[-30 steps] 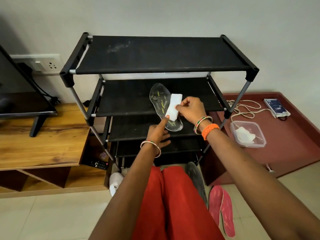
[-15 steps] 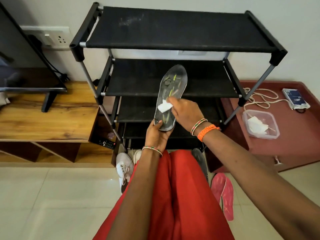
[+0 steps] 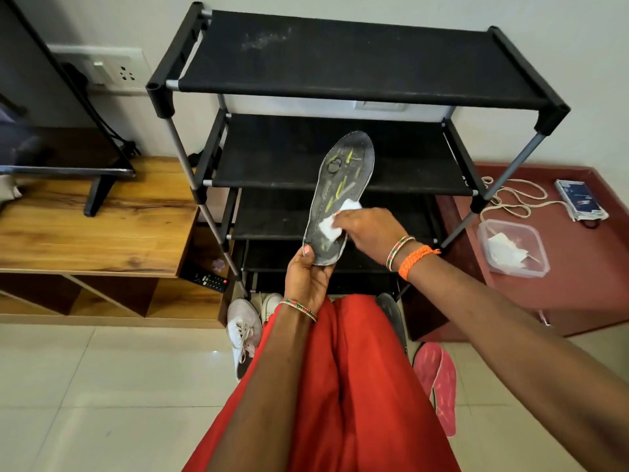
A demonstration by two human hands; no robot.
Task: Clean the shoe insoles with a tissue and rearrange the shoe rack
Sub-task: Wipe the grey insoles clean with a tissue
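A grey insole (image 3: 343, 178) with yellow-green marks stands upright in front of the black shoe rack (image 3: 340, 63). My left hand (image 3: 308, 277) grips its heel end from below. My right hand (image 3: 369, 229) pinches a white tissue (image 3: 332, 224) and presses it on the lower half of the insole. The rack's shelves show no shoes on them. Another dark insole (image 3: 391, 315) lies beside my right knee, and two pink insoles (image 3: 439, 379) lie on the floor at the right.
White sneakers (image 3: 243, 328) sit on the tiled floor at the rack's foot. A clear plastic box (image 3: 512, 248) with tissues stands on the maroon ledge (image 3: 578, 284), near a cord and a blue packet (image 3: 580, 199). A wooden TV unit (image 3: 95, 226) with a remote (image 3: 211, 281) is left.
The tissue slid down the insole toward its heel. The insole turned from leaning left to leaning right. The view moved closer and lower on the rack.
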